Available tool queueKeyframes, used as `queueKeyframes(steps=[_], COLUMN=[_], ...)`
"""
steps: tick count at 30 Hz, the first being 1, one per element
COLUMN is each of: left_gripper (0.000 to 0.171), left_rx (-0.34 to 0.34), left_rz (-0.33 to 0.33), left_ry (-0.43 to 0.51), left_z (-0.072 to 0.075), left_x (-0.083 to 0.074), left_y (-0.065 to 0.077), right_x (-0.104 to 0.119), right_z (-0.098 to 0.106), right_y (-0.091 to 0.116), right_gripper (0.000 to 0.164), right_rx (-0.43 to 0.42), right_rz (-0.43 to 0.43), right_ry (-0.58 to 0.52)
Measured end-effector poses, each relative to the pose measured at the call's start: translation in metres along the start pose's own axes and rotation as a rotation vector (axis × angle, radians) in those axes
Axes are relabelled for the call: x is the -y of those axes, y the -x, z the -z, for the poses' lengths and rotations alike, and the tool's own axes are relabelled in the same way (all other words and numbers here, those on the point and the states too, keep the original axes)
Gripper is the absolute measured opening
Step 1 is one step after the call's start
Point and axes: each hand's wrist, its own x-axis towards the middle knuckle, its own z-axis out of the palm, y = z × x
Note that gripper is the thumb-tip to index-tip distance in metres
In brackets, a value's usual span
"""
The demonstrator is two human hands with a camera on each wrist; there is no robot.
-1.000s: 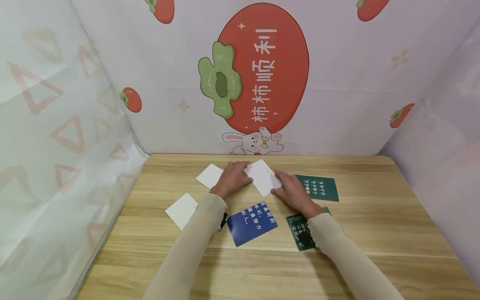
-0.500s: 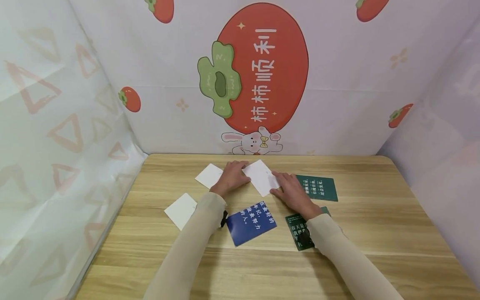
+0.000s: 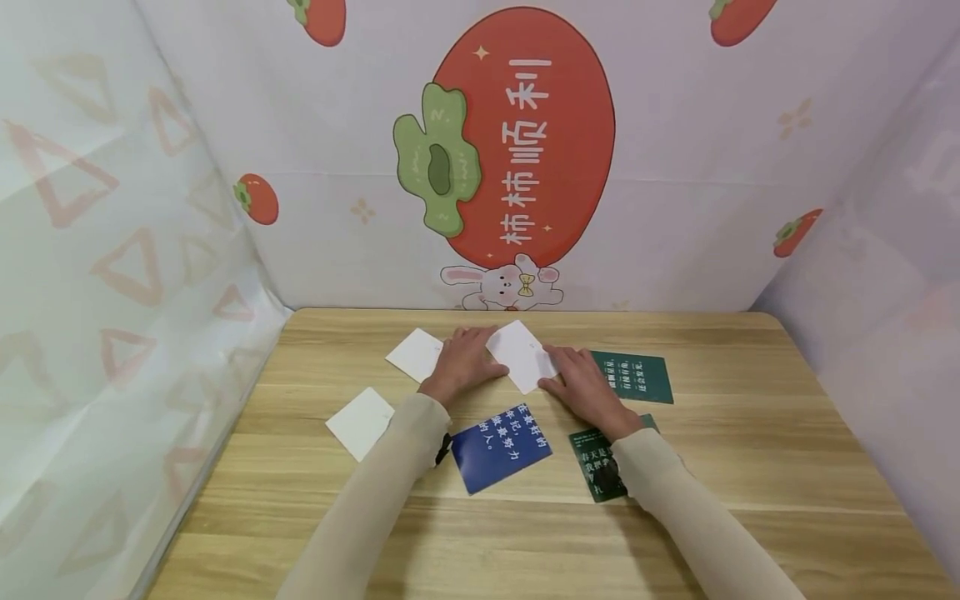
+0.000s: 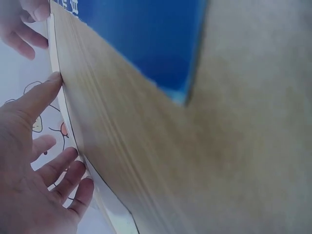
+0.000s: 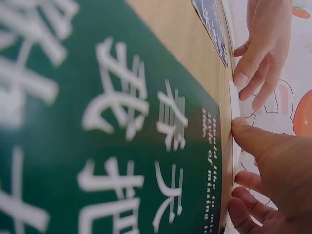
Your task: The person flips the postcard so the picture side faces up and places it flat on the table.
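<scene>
A white card (image 3: 519, 355) lies at an angle near the table's back edge, between my two hands. My left hand (image 3: 461, 367) rests at its left side, thumb and fingertips at the edge. From the other side my right hand (image 3: 585, 387) touches the card's right corner with thumb and fingers spread. In the left wrist view the left fingers are relaxed and lightly bent along the table's surface. The right wrist view shows the right thumb (image 5: 248, 135) stretched out at the thin white edge. Below the hands lies a blue card (image 3: 498, 450) with white characters.
Two more white cards lie to the left, one (image 3: 414, 355) partly behind my left hand, the other (image 3: 358, 423) nearer. On the right are a green card (image 3: 648, 379) and a darker green card (image 3: 587, 457) partly under my right forearm. A patterned cloth (image 3: 337, 233) stands behind the wooden table (image 3: 765, 433).
My left thumb has shifted slightly toward me along the white card's side. The right hand stays at the card, and the other cards lie as before. The head view has drifted a little.
</scene>
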Motion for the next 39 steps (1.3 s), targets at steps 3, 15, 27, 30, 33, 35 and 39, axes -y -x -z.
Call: queueKeyframes(steps=[3,15,27,30,33,35,39], left_gripper=[0.092,0.096,0.086,0.087,0.088,0.088,0.088], left_rx=[0.002,0.015,0.021,0.030,0.037,0.037,0.046], left_rz=[-0.003,-0.007,0.067,0.064,0.060,0.055,0.036], left_ry=[-0.026,0.023,0.101,0.092,0.090,0.101,0.132], left_z=[0.001,0.003,0.006,0.007,0.009,0.010,0.011], left_x=[-0.001,-0.003,-0.006,-0.005,-0.004,-0.003,0.002], left_y=[0.001,-0.005,-0.008,-0.006,-0.004,-0.004,-0.004], right_x=[0.001,0.004,0.004,0.004,0.005,0.005,0.005], right_z=[-0.001,0.002,0.001,0.000,0.000,0.000,-0.001], right_y=[-0.001,-0.002,-0.001,0.000,0.000,0.000,0.000], right_gripper=[0.069,0.069,0.068,0.067,0.067,0.066,0.065], right_rx=[0.006,0.048,0.028,0.020,0.012,0.006,0.000], right_rz=[0.004,-0.002,0.024,0.028,0.027,0.024,0.015], right_ry=[0.009,0.050,0.069,0.060,0.055,0.051,0.052])
